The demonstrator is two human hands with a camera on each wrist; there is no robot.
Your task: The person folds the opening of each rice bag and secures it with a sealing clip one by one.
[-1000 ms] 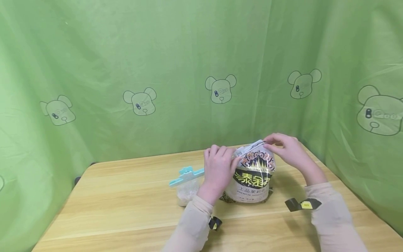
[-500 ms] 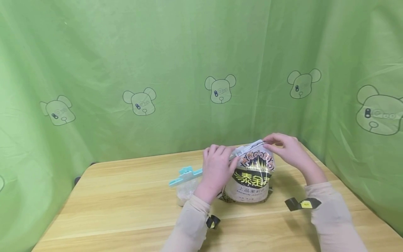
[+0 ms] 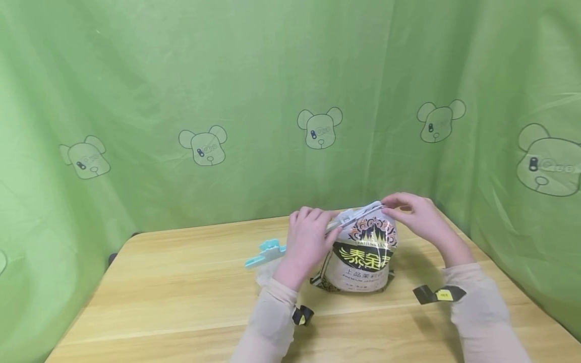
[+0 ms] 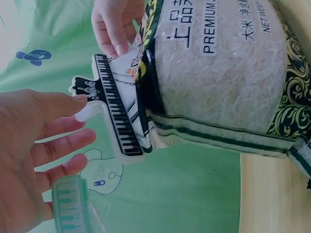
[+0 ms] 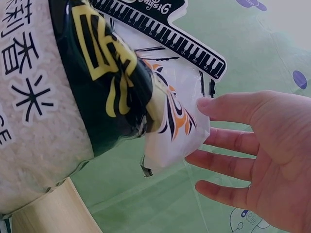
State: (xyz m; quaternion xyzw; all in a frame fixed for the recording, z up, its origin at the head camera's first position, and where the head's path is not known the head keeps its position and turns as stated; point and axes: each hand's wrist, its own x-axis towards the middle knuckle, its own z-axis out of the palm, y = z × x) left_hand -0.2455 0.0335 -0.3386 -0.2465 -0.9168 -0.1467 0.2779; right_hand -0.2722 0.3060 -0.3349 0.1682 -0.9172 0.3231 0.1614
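Note:
A see-through bag of rice (image 3: 360,264) with a black and yellow label stands on the table, its top folded over. Across that top sits a white sealing clip (image 4: 116,104) with a black piano-key pattern. My left hand (image 3: 308,237) is at the clip's left part; in the left wrist view its thumb and index finger pinch the clip's handle, the other fingers spread apart. At the bag's upper right corner, my right hand (image 3: 415,217) pinches the printed plastic between thumb and fingers, just past the clip's end (image 5: 214,68).
Left of the rice bag, partly behind my left forearm, a small clear bag (image 3: 269,272) stands with a teal clip (image 3: 265,257) on it. The wooden table (image 3: 181,292) meets green curtains (image 3: 254,166) at the back and sides.
My left hand has shifted slightly left, exposing more of the white clip and covering more of the teal one. My right hand keeps its place at the bag's corner.

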